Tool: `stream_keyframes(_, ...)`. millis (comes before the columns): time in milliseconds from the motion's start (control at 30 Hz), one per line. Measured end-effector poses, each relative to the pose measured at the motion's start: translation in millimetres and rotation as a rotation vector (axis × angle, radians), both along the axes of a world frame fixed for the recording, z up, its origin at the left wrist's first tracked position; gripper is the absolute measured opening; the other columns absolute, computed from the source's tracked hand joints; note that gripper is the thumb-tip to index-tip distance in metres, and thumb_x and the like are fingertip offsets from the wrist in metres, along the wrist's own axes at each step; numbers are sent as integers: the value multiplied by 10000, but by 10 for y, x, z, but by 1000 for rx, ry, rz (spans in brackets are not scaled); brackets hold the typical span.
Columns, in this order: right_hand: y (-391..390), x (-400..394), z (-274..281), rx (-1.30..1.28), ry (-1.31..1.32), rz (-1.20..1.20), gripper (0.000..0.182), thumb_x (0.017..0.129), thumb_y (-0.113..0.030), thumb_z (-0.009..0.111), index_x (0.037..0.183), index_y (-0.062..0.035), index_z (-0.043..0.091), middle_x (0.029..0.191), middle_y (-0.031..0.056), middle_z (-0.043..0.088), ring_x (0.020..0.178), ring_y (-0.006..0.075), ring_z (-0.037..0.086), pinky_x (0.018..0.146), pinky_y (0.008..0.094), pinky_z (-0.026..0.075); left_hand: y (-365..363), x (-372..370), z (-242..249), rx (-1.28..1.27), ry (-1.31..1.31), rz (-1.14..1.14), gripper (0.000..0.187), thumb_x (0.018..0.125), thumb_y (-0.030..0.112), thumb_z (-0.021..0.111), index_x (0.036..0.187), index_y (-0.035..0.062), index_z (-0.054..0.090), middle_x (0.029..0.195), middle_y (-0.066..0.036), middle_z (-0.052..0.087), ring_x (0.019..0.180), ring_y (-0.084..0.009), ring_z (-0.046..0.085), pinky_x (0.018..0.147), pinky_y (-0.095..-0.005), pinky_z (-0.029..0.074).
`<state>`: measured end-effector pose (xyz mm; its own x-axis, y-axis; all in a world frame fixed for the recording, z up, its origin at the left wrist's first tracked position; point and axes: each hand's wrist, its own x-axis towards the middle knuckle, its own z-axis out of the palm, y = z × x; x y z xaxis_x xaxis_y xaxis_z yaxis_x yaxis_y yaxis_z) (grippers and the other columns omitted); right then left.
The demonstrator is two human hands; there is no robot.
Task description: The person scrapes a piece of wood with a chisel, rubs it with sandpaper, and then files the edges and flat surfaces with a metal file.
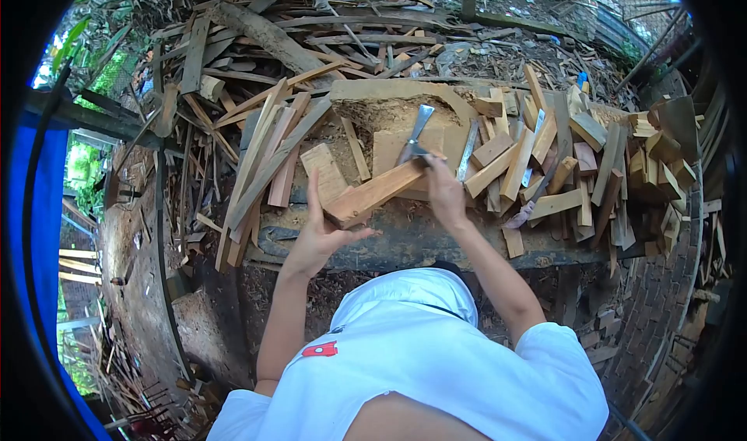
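Observation:
A squared wooden block (379, 190) lies slantwise between my hands, above the workbench. At its lower left end is my left hand (320, 235), its thumb and fingers spread wide around that end. My right hand (446, 192) is closed at the upper right end of the block, fingers wrapped at the wood. Just beyond it a metal tool with a flared blade (421, 123) points upward; its handle is hidden, so I cannot tell whether my right hand holds it too. A pale wood block (324, 172) rests behind the left end.
Long wooden strips (268, 168) lean on the bench's left side. Many short offcuts (517, 165) crowd the right side, with a metal blade (468, 151) near them. The dark bench edge (373, 250) runs in front of me. Scrap wood (280, 44) is heaped behind.

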<state>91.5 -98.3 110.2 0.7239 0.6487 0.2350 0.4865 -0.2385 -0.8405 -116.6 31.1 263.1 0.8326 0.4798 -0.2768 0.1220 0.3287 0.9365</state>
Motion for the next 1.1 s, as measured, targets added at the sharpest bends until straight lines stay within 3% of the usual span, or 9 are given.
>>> stream_keyframes(67, 98, -277, 257, 129, -101, 129, 263, 935, -16, 545, 1195, -19, 587, 1196, 186, 634, 1149, 370, 590, 946, 434, 478, 15, -29, -3, -434, -167, 70, 942, 857, -68, 611, 1549, 242, 52, 1470, -228, 357, 1255, -346, 515, 992, -473, 526)
stream_keyframes(167, 76, -527, 441, 180, -197, 285, 306, 893, 14, 586, 1195, -41, 595, 1265, 161, 617, 1235, 341, 551, 1029, 422, 454, 74, 28, -113, -547, -43, 386, 724, 918, -45, 538, 1527, 106, 176, 1381, -212, 454, 1217, -316, 549, 958, -442, 561)
stream_keyframes(367, 82, 88, -299, -52, -15, -182, 231, 942, -41, 489, 1147, -11, 592, 1175, 214, 620, 1070, 393, 601, 870, 465, 493, -108, 7, -149, -219, 66, 267, 425, 933, -16, 539, 1337, -107, 444, 1332, -218, 487, 1148, -283, 598, 932, -393, 586)
stream_keyframes(633, 214, -601, 830, 300, -207, 249, 273, 912, -5, 539, 1180, 10, 584, 1203, 212, 631, 1165, 367, 589, 990, 419, 483, -205, 67, 146, 211, 87, 131, 524, 926, -21, 552, 1409, -97, 367, 1341, -202, 487, 1162, -237, 572, 940, -352, 563)
stream_keyframes(733, 295, -344, 448, 274, -54, 123, 257, 935, -26, 520, 1182, 10, 581, 1135, 219, 653, 1064, 374, 636, 893, 427, 529, -127, 35, 193, 362, 138, 65, 541, 931, -30, 543, 1426, -99, 337, 1341, -209, 503, 1160, -220, 570, 940, -320, 550)
stream_keyframes(833, 311, -69, 395, -317, 142, 11, 262, 968, -74, 486, 1202, -12, 586, 1016, 231, 673, 873, 378, 675, 707, 430, 540, -38, 33, 202, 397, 164, 31, 539, 923, -21, 562, 1416, -101, 359, 1295, -197, 550, 1112, -201, 591, 916, -298, 539)
stream_keyframes(900, 302, -305, 583, -64, 180, 42, 244, 962, -63, 492, 1179, -4, 587, 1052, 240, 666, 939, 382, 667, 774, 427, 547, 30, 41, 201, 389, 160, 39, 530, 915, -9, 582, 1401, -100, 391, 1254, -184, 588, 1067, -184, 611, 883, -282, 536)
stream_keyframes(933, 358, -436, 607, 225, -149, 74, 224, 951, -48, 497, 1147, 16, 582, 1130, 236, 650, 1037, 379, 644, 859, 428, 539, 52, 27, 197, 396, 194, -5, 517, 898, 6, 609, 1376, -90, 435, 1194, -170, 622, 1011, -170, 623, 843, -278, 527)
stream_keyframes(1100, 350, -639, 822, 358, -274, 287, 303, 825, 55, 541, 1117, -5, 591, 1215, 208, 628, 1109, 356, 624, 957, 418, 515, 96, 17, 167, 472, 238, -51, 479, 847, 39, 669, 1301, -51, 547, 1022, -137, 692, 888, -134, 635, 747, -271, 495)
